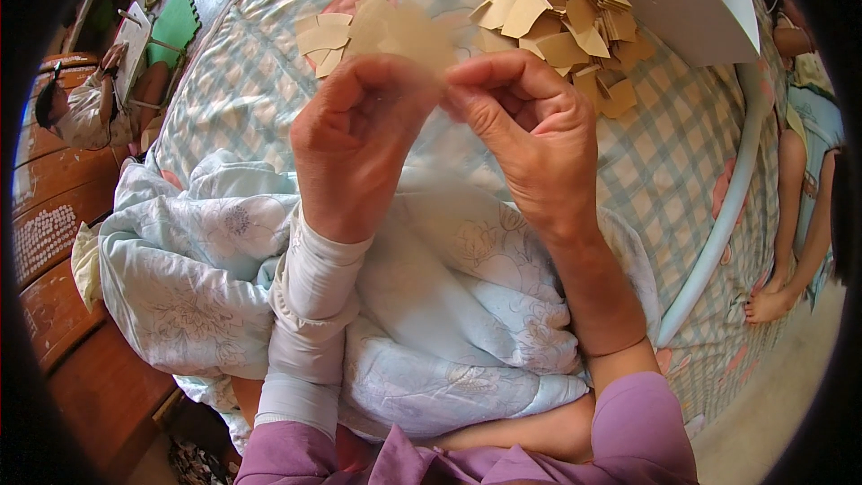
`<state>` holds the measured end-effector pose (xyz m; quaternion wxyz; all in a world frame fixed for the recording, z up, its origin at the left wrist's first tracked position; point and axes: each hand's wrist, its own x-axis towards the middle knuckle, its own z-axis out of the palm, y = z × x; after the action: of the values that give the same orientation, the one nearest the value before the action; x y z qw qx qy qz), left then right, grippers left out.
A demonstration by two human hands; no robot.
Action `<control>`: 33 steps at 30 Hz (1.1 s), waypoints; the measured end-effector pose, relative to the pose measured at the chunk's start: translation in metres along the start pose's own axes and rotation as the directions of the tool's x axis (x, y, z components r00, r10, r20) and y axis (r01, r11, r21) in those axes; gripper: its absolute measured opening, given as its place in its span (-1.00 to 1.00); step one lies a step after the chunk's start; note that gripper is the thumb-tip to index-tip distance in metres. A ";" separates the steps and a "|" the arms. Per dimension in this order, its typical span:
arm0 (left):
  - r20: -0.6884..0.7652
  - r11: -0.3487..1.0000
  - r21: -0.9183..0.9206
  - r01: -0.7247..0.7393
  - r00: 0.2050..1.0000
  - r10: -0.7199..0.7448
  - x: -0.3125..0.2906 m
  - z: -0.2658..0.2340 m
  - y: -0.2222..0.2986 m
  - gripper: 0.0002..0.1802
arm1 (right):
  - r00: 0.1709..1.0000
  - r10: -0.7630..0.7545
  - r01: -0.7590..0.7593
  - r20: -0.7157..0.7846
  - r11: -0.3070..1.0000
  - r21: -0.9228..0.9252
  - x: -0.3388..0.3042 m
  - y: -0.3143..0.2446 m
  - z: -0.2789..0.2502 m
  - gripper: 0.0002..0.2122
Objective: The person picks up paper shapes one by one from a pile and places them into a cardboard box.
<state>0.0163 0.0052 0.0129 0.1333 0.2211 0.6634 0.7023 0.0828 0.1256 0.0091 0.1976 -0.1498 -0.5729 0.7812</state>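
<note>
In front of me, both hands are raised over the bed with their fingertips meeting. My left hand (pixel 355 148) is closed in a pinch at the lower edge of a tan card piece (pixel 415 34), which is smeared by motion. Thumb and forefinger of my right hand (pixel 539 139) press together at the same edge, close against the left fingertips. Behind the left hand lies a small group of tan card pieces (pixel 321 39) on the checked sheet. Beyond the right hand is a larger heap of similar pieces (pixel 566 22), loose and overlapping.
A white box (pixel 669 0) holding more tan pieces stands at the far right. Pale floral bedding (pixel 206 278) covers my lap. A light blue tube (pixel 709 278) curves along the right. Other people sit at left (pixel 85 108) and right (pixel 790 207). Wooden drawers (pixel 54 238) stand at left.
</note>
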 end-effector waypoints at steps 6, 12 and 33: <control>-0.058 0.944 0.320 -0.075 0.993 0.098 -0.002 0.002 0.002 -0.87 | 1.000 -0.013 0.013 -0.025 1.000 0.003 -0.002 -0.001 0.002 -0.90; -0.047 0.843 0.463 -0.274 0.942 0.332 -0.003 0.005 -0.006 -0.88 | 0.899 -0.419 0.407 0.127 0.697 -0.591 -0.006 -0.004 -0.002 -0.96; 0.006 0.929 0.319 -0.187 0.981 0.196 -0.006 0.003 -0.003 -0.88 | 0.969 -0.245 0.223 -0.032 0.921 -0.321 -0.006 0.001 0.003 -0.93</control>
<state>0.0231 0.0053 0.0096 0.0182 0.2941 0.7447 0.5988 0.0870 0.1199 0.0091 0.2833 -0.1376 -0.6964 0.6448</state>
